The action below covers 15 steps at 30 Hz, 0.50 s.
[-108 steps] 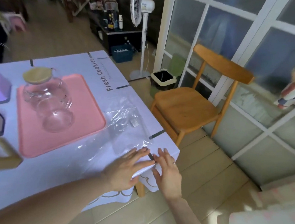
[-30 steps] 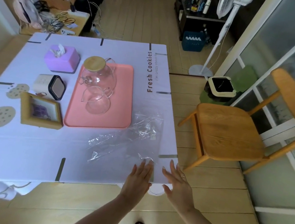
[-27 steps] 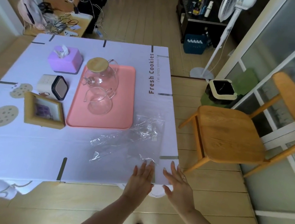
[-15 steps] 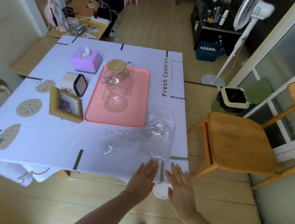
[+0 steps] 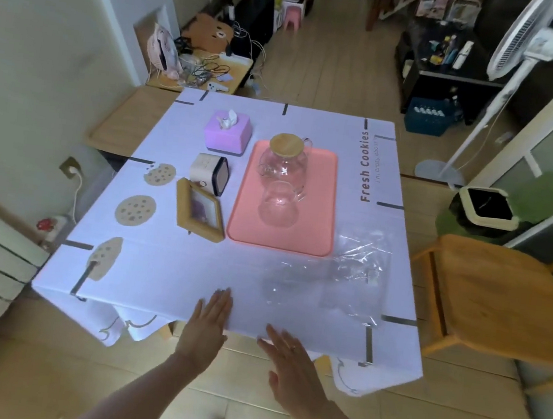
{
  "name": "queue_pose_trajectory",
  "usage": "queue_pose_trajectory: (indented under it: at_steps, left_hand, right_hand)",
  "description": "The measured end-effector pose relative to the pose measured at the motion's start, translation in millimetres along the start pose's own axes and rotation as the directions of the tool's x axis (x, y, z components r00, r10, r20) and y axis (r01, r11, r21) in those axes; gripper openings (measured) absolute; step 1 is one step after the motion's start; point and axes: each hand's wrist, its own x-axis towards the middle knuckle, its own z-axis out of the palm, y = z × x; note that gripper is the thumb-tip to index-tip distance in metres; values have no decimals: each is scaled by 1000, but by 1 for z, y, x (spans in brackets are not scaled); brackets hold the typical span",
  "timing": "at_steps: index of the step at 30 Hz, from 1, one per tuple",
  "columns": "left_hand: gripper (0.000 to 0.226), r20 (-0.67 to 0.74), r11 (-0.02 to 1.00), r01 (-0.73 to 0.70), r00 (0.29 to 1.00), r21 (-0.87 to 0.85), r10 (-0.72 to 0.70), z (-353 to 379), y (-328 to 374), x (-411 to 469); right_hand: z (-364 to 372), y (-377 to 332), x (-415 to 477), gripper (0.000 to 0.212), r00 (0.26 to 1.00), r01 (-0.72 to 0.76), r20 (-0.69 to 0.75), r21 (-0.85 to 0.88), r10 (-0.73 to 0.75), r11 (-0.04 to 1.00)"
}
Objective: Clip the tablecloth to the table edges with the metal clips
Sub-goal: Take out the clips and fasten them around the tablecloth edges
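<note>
A white tablecloth (image 5: 171, 273) with cookie prints covers the square table. Dark metal clips hold it along the edges, among them one at the near right (image 5: 369, 345), one on the right edge (image 5: 398, 320) and one at the near left (image 5: 80, 281). My left hand (image 5: 208, 325) lies flat with straight fingers on the cloth at the near edge. My right hand (image 5: 295, 366) is spread open just in front of that edge, holding nothing. An empty clear plastic bag (image 5: 339, 278) lies crumpled on the cloth near the right corner.
A pink tray (image 5: 242, 226) carries a glass teapot (image 5: 284, 162) and a glass cup (image 5: 277, 202). A wooden photo frame (image 5: 199, 211), small clock (image 5: 210, 174) and purple tissue box (image 5: 227, 133) stand left. A wooden chair (image 5: 486, 295), bin (image 5: 485, 207) and fan (image 5: 525, 38) are right.
Both hands have slid left along the near edge, away from the right corner clip, and spread apart. My view has shifted left and back, showing the whole table.
</note>
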Motion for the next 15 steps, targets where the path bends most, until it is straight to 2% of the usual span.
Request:
queue_pose_trajectory:
  at_steps: [2,4,6,10,14,15]
  left_hand:
    - [118,91,999,16,996,-46,-12,-4,-19,3]
    - [121,116,999,-10,993,-30,14,-7,-28,5]
    - [118,137,999,-29,990,-25,32,-7,-33,7]
    - [97,203,1000,-27,979,-12,29,-9,-32,12]
    - [91,231,999,17,973,-39,-8,-2,-38,16]
    - [98,234,999,27,972,-30,-19,2,-39,15]
  right_hand:
    - [3,-22,18,87,1000,13,16,14,-13,1000]
    - [8,-38,35,88,1000,13,15,9,-13,1000]
    - [13,-49,49,88,1000,-4,25,-31,5,1000]
    - [18,-60,62,99,989,-92,111,-90,102,992]
    - [24,-58,63,104,971,-166,155,-121,184,979]
    - [24,-58,63,103,967,-174,165,-129,194,976]
